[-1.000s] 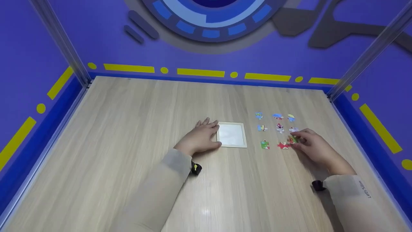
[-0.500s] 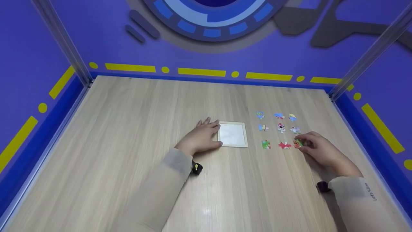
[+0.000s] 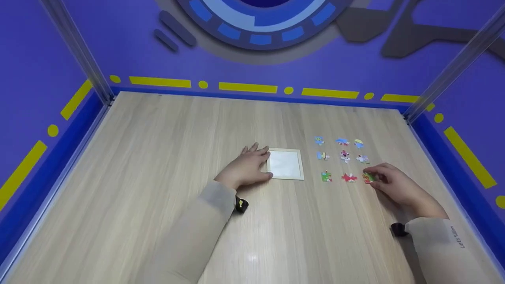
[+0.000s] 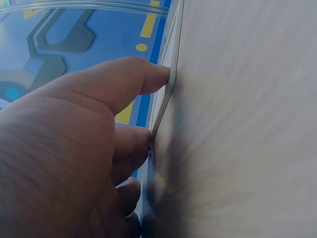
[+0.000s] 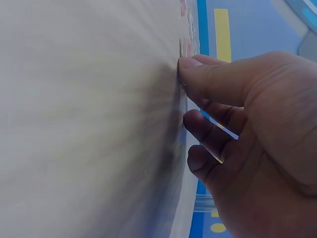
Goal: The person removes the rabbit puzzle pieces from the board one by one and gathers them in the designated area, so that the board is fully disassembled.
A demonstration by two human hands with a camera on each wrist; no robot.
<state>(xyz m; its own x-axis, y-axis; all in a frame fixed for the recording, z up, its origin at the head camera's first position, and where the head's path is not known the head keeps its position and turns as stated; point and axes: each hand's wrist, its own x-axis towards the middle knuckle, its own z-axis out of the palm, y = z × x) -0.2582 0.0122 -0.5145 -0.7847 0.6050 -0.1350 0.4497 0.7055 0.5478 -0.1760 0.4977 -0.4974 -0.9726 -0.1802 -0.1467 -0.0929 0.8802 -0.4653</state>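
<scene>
In the head view my right hand [image 3: 392,185] pinches a green and red puzzle piece [image 3: 368,178] at the near right end of the laid-out pieces. Thumb and forefinger meet low at the table in the right wrist view, and the hand [image 5: 257,119] largely hides that piece. To its left lie a red piece [image 3: 349,178] and a green one [image 3: 326,176]. My left hand [image 3: 246,167] rests at the left side of a square puzzle frame [image 3: 301,165], thumb and fingers spread. The left wrist view shows the thumb [image 4: 133,79] on the frame's rim.
Farther back lie two more rows of puzzle pieces, among them a pink-and-white one [image 3: 345,156] and a blue-and-yellow one [image 3: 358,143]. The wooden table [image 3: 165,138] is bordered by a blue back wall [image 3: 244,71] and side walls.
My right hand has drawn the green and red piece to the right, away from the red piece, into line with its row. My left hand stays at the frame.
</scene>
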